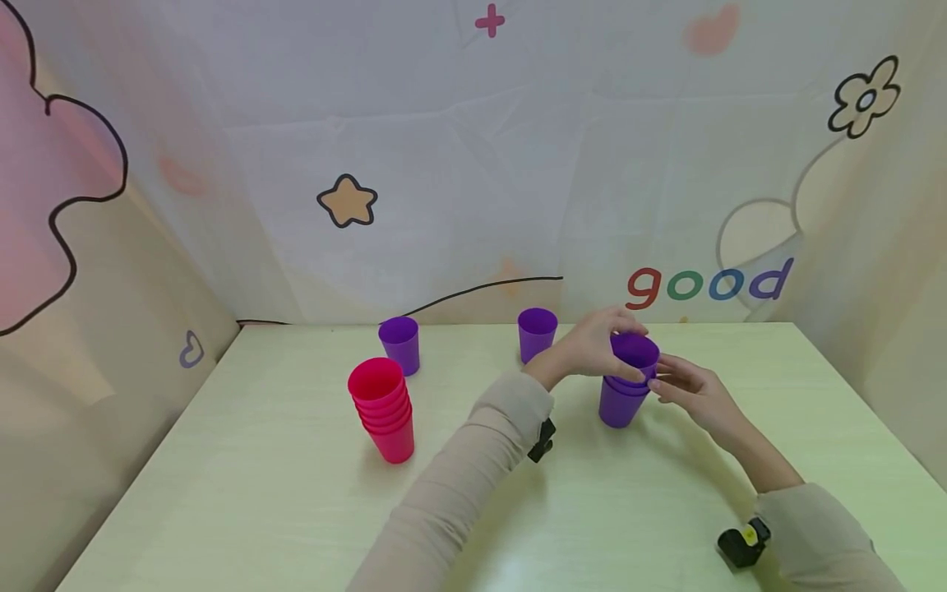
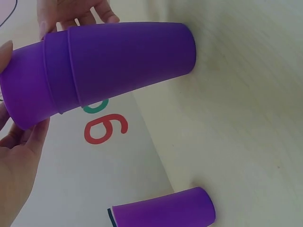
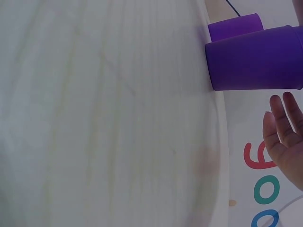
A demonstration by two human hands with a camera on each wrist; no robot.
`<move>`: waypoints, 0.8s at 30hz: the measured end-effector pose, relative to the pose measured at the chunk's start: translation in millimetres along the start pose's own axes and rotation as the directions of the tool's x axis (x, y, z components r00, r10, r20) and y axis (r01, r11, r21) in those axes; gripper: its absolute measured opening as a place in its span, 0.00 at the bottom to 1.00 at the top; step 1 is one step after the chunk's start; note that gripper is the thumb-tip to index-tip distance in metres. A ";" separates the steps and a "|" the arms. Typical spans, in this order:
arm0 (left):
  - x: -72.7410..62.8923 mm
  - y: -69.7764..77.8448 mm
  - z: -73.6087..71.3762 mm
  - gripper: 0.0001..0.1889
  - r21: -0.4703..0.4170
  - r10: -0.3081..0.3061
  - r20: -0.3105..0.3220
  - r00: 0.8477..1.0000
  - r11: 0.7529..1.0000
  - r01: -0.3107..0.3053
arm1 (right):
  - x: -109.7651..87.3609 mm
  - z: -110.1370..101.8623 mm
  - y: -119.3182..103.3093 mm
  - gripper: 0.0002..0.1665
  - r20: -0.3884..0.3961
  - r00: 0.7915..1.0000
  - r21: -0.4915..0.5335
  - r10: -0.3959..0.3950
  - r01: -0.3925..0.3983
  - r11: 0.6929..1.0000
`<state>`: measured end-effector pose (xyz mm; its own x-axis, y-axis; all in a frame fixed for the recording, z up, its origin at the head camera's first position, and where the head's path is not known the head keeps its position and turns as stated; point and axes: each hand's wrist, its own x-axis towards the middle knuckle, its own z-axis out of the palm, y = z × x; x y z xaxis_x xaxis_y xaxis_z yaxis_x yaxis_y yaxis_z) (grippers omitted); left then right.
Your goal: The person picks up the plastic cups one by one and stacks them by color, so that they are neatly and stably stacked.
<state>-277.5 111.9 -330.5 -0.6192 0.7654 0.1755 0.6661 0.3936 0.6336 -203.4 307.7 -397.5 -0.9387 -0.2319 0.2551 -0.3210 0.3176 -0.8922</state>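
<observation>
A stack of purple cups (image 1: 621,409) stands upright on the table at centre right. My left hand (image 1: 590,345) holds the uppermost purple cup (image 2: 26,85) near its mouth, thumb on one side and fingers on the other. That cup sits partly inside the cups below, with their rims showing as ridges. At the stack's right side is my right hand (image 1: 695,396), its thumb and fingertips close to the rims. In the right wrist view the right fingers (image 3: 279,123) are extended beside the purple stack; whether they touch it I cannot tell.
One purple cup (image 1: 538,335) stands behind my left wrist, another purple cup (image 1: 400,345) farther left. In front of that one rises a tall stack of nested pinkish-red cups (image 1: 394,436). A printed cloth (image 1: 444,164) hangs along the table's back edge.
</observation>
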 end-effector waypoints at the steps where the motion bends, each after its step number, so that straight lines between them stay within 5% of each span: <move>1: 0.1 -0.7 1.0 0.31 0.002 0.003 0.001 1.000 1.000 -0.003 | -0.1 -0.1 -0.1 0.25 0.000 1.000 -0.001 -0.001 0.001 1.000; 20: -0.5 -8.0 13.3 0.37 0.006 0.008 0.000 1.000 1.000 -0.008 | -0.9 -1.9 1.1 0.25 0.004 1.000 -0.026 -0.021 0.021 0.999; 24: -2.4 -9.1 13.3 0.38 -0.052 -0.010 -0.006 1.000 0.999 0.009 | -1.6 -2.9 0.4 0.26 -0.002 1.000 -0.055 -0.001 0.000 0.998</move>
<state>-276.5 113.2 -346.7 -0.6279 0.7586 0.1739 0.6380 0.3738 0.6732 -202.4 310.9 -397.2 -0.9388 -0.2299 0.2566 -0.3279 0.3674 -0.8703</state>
